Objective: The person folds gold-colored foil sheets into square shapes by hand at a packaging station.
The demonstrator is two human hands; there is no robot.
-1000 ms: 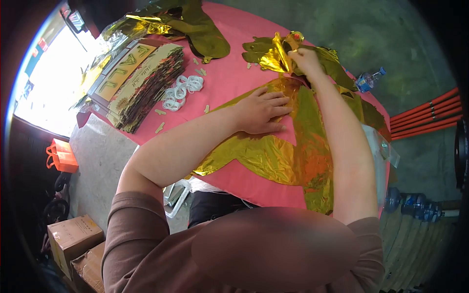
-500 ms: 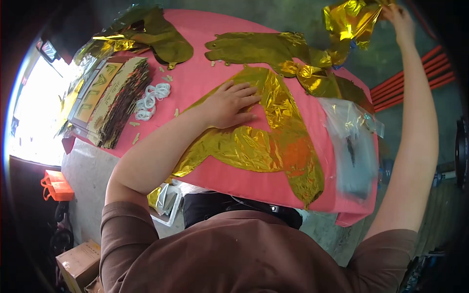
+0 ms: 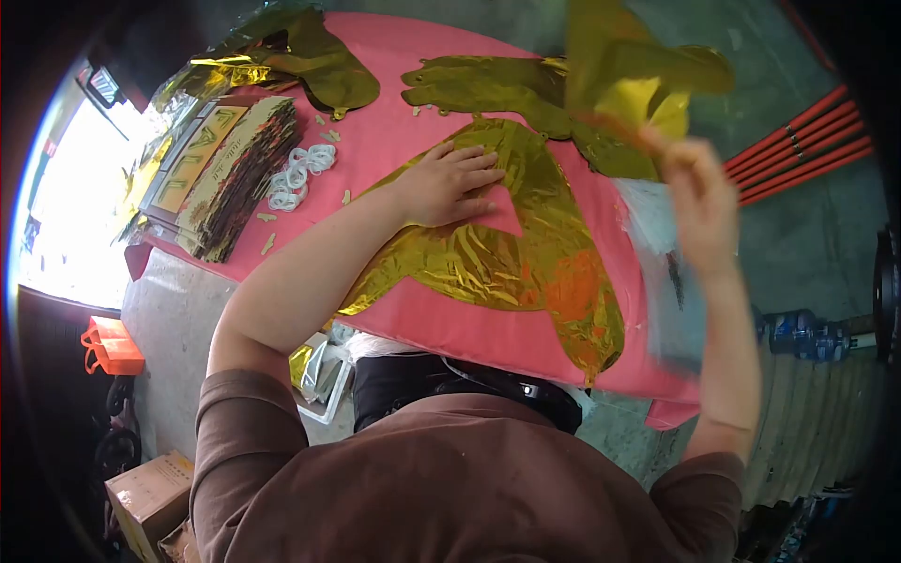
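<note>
A flat gold foil balloon shaped like a letter A lies on the pink tablecloth in front of me. My left hand rests on its upper left part, palm down with fingers spread. My right hand, smeared by motion, pinches the edge of another gold foil balloon, which is raised and swinging over the far right of the table. One more uninflated gold balloon lies behind the A, partly covered by the raised one.
At the left are a stack of printed cards, coils of white ribbon and more gold foil. Clear plastic bags lie at the table's right edge. Beyond it are red poles and water bottles.
My right hand has come down and inward from the upper right, bringing the gold foil balloon, which has unfolded and swung over the table. My left hand stays on the A-shaped balloon.
</note>
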